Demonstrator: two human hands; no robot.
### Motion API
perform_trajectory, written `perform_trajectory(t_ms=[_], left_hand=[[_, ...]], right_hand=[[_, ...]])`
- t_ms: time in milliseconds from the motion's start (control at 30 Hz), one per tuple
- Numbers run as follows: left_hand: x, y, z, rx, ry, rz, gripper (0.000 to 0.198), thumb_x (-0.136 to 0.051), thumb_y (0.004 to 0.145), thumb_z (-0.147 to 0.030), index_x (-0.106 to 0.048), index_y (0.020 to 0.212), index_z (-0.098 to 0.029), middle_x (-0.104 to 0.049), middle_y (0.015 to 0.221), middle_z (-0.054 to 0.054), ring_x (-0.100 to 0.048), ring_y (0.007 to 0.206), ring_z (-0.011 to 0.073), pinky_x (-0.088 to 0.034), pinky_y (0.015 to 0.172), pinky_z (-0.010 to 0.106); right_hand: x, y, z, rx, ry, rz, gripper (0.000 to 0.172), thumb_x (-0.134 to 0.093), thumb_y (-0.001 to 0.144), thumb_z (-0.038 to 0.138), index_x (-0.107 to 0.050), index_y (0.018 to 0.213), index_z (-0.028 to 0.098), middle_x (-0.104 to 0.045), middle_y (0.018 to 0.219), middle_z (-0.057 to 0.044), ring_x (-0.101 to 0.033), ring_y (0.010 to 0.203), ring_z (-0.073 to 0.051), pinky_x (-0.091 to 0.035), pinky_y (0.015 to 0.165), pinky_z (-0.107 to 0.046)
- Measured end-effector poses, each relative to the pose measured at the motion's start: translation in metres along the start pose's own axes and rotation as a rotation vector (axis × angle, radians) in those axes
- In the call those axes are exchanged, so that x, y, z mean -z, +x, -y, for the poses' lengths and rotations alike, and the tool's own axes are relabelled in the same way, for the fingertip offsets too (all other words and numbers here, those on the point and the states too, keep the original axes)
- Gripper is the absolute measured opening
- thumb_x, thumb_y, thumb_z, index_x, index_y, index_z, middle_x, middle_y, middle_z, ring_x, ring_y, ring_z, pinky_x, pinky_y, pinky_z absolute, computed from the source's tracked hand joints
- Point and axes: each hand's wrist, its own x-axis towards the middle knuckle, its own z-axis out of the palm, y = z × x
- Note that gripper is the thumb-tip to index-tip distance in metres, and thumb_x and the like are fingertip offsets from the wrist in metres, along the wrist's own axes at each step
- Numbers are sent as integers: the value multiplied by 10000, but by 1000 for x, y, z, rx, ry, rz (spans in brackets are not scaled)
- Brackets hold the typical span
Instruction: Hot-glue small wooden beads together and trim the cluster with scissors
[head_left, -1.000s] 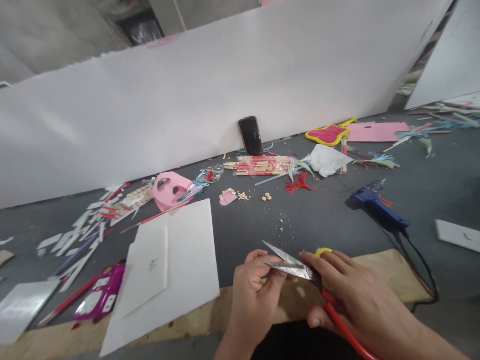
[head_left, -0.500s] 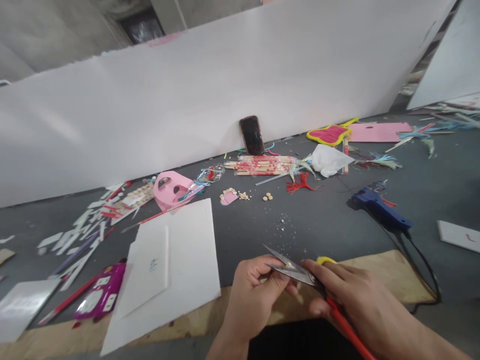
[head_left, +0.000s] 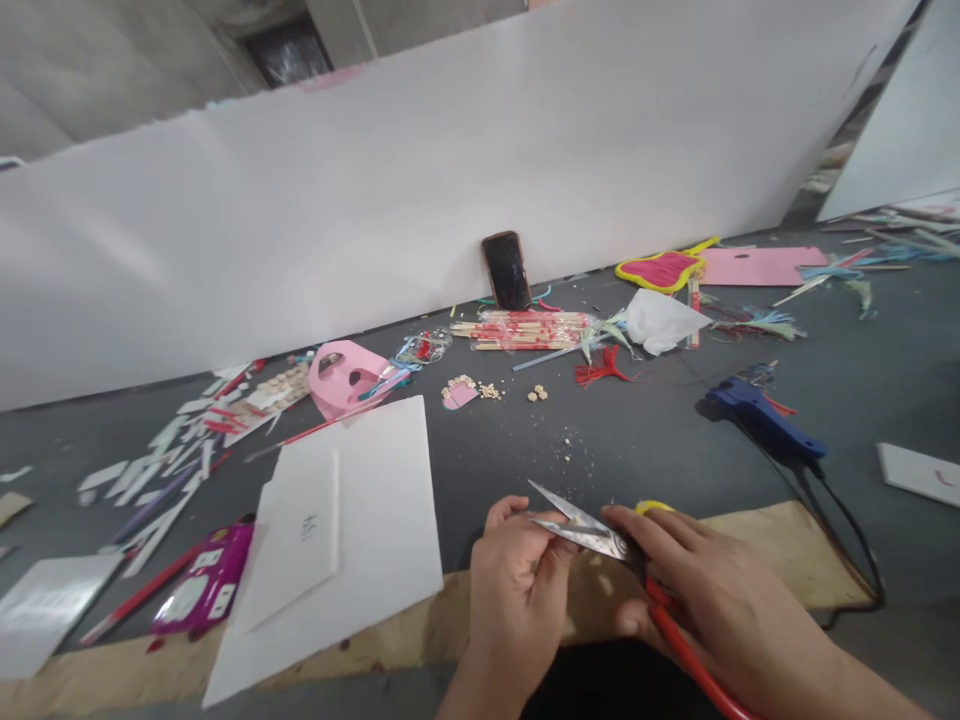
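My right hand (head_left: 705,595) grips scissors (head_left: 592,528) with red and yellow handles, blades slightly apart and pointing left. My left hand (head_left: 517,580) is pinched at the lower blade, fingers curled around something too small to make out. Both hands hover over the near edge of the grey table (head_left: 645,440), above a strip of brown cardboard (head_left: 757,540).
White sheets (head_left: 360,520) lie left of my hands. A blue glue gun (head_left: 761,420) with a black cord sits to the right. A phone (head_left: 506,270) leans on the white board. Pink mask (head_left: 345,380), bead crumbs (head_left: 487,390), stick bundle (head_left: 525,330), paper scraps (head_left: 172,450) lie beyond.
The hands and scissors dipped slightly, then came back up; the blades stay a little apart. Nothing else has moved.
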Motion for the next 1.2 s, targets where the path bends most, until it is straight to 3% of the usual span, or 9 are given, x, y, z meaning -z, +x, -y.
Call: perform_trajectory(t_ms=[167,300,467,733,933,1067,1200], left_hand=[[8,6,-7,89,-207,148,291,-529,875,-167,-700,641,-191,-681,640,7,-608,689,160,-441,859,324],[14,8,-12,178,-339,226,270,-548,866,-179,-727,664,-187,-699,680,35,-619,792,193,-463,751,278],[15,8,-14,155,-319,218,291,-548,872,-194,-714,633,-180,-679,634,21,-614,726,170,-438,827,293],[7,5,-11,223,-332,133,283,-537,886,-230,-723,680,-175,-705,719,42,-636,767,175,-474,738,250],[3,1,-4,192,-226,4,217,-572,861,-261,-703,714,-170,-709,766,53,-641,782,186,-489,732,262],[6,4,-5,138,-221,42,269,-544,879,-247,-712,681,-176,-698,695,44,-617,731,177,-471,761,278],[12,8,-10,198,-329,120,270,-542,882,-232,-731,699,-169,-687,681,47,-619,732,177,-463,710,260]], right_hand=[[4,-2,-1,26,-19,46,664,-667,757,501,-454,1281,152,-656,963,-117,-627,855,-288,-545,652,-383],[7,-2,-1,59,-31,13,650,-648,775,510,-458,1282,149,-659,961,-121,-638,840,-280,-549,638,-370],[8,0,-2,117,-45,-38,528,-444,904,539,-510,1214,116,-690,881,-116,-684,722,-229,-551,568,-307],[3,5,1,94,-18,-51,462,-281,984,447,-557,1128,106,-710,760,-88,-690,599,-197,-535,504,-269],[0,2,-1,30,50,-10,417,-401,944,419,-520,1225,136,-711,874,-106,-697,689,-213,-551,578,-292],[1,0,-1,13,46,31,535,-549,857,471,-486,1264,130,-683,922,-123,-682,751,-236,-547,606,-314],[3,1,-2,28,58,19,670,-609,788,563,-459,1289,146,-665,937,-124,-668,791,-252,-540,625,-326]])
